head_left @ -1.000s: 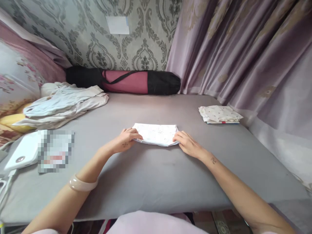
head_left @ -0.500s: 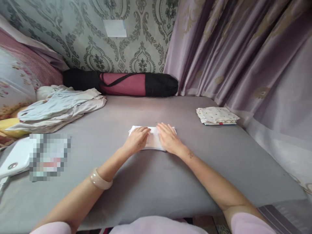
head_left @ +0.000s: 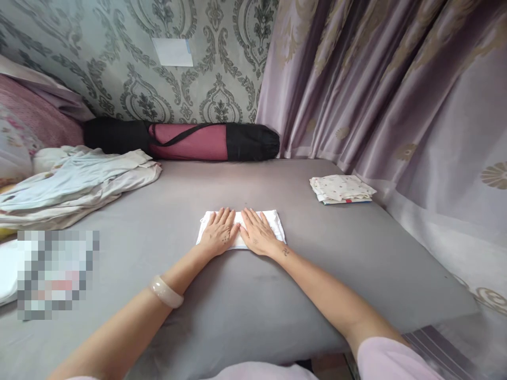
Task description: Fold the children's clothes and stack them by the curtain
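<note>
A small white folded cloth (head_left: 274,224) lies flat in the middle of the grey bed sheet (head_left: 245,295). My left hand (head_left: 218,234) rests palm down on its left half, fingers spread forward. Right beside it, my right hand (head_left: 257,233) presses palm down on the cloth's middle. Both hands lie flat and side by side, nearly touching, and hold nothing. A pale bangle (head_left: 166,292) sits on my left forearm.
A folded patterned cloth stack (head_left: 341,189) lies at the right near the purple curtain (head_left: 396,95). A pile of loose pale garments (head_left: 79,179) is at the left. A red and black roll bag (head_left: 186,141) lies along the wall.
My hands went from gripping the cloth's left and right ends to lying flat together on top of it. The cloth is now folded narrower. The view shifted left.
</note>
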`<state>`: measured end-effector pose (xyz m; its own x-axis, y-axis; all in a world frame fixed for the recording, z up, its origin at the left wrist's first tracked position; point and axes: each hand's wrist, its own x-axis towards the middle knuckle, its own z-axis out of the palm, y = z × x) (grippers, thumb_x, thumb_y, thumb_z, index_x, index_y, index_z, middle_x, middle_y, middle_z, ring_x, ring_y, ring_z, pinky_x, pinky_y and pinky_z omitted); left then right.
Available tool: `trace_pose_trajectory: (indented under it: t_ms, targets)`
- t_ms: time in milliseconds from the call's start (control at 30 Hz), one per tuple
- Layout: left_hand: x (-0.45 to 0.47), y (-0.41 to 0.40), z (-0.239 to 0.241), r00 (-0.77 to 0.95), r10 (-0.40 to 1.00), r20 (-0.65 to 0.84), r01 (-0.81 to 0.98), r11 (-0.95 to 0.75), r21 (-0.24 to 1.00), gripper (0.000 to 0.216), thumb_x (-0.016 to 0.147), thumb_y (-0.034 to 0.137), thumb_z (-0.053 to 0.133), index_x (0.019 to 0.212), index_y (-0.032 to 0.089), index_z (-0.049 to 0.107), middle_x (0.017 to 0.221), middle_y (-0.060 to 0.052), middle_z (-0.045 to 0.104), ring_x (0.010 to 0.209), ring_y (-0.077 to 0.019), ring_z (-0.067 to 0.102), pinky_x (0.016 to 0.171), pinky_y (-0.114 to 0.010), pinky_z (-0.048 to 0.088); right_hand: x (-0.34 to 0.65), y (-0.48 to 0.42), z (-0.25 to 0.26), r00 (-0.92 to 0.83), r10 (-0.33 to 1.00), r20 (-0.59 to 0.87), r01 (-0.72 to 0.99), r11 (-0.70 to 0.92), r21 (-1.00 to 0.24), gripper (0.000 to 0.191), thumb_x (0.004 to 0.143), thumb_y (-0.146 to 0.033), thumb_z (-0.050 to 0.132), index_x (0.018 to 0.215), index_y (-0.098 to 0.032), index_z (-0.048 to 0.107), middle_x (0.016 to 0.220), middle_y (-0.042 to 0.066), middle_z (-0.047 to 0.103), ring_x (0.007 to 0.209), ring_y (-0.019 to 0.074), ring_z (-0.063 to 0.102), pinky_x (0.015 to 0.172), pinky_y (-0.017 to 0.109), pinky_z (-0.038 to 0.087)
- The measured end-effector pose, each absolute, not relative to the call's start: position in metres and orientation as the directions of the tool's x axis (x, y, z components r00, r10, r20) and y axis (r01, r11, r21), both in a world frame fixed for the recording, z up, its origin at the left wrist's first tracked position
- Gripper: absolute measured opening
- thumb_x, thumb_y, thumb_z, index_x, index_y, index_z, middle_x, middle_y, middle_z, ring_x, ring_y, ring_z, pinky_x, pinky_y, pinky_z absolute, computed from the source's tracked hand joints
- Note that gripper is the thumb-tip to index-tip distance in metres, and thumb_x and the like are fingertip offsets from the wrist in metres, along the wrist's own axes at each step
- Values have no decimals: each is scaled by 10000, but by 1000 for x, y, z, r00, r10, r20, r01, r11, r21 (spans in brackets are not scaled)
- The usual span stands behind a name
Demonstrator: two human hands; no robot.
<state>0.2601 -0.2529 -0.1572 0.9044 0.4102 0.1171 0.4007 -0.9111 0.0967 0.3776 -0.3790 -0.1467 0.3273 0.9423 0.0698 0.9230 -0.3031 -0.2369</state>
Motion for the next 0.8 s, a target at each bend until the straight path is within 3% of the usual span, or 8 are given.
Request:
trace_pose_trajectory:
  t_ms: [233, 400, 600, 800]
  targets:
    - [242, -236, -154, 903, 423, 71, 414, -903, 117, 688, 967, 547, 223, 1473, 100, 357, 1545, -162, 325, 1455, -291, 237, 1182, -487, 180, 403, -403, -148, 347, 938, 30, 924, -336, -182, 651, 997, -432, 199, 1504, -33, 279, 1578, 154, 234, 1472, 226, 167, 1202, 386, 87]
    - [223, -217, -161, 892, 450, 34, 435, -878, 200, 721, 957, 562, 230, 1491, 86, 320, 1580, -142, 246, 1477, -283, 145, 1189, -445, 185, 416, -421, -148, 381, 924, 15, 913, -374, -163, 639, 995, -403, 207, 1511, -30, 260, 1589, 143, 204, 1475, 225, 150, 1204, 380, 82]
    - [207, -207, -161, 872, 486, 59, 412, -794, 447, 675, 956, 525, 234, 1492, 123, 313, 1582, -108, 261, 1459, -223, 234, 1200, -391, 171, 404, -402, -129, 400, 916, -17, 908, -399, -131, 581, 994, -338, 214, 1487, -53, 331, 1556, 166, 292, 1457, 267, 215, 1190, 487, 42]
    - [199, -210, -150, 684, 718, 131, 454, -559, 694, 615, 958, 498, 262, 1427, 126, 403, 1495, -117, 431, 1386, -221, 386, 1153, -361, 301, 360, -354, -128, 187, 977, 103, 970, -167, -176, 555, 1006, -372, 219, 1517, -168, 296, 1590, 78, 236, 1477, 241, 133, 1187, 496, 62]
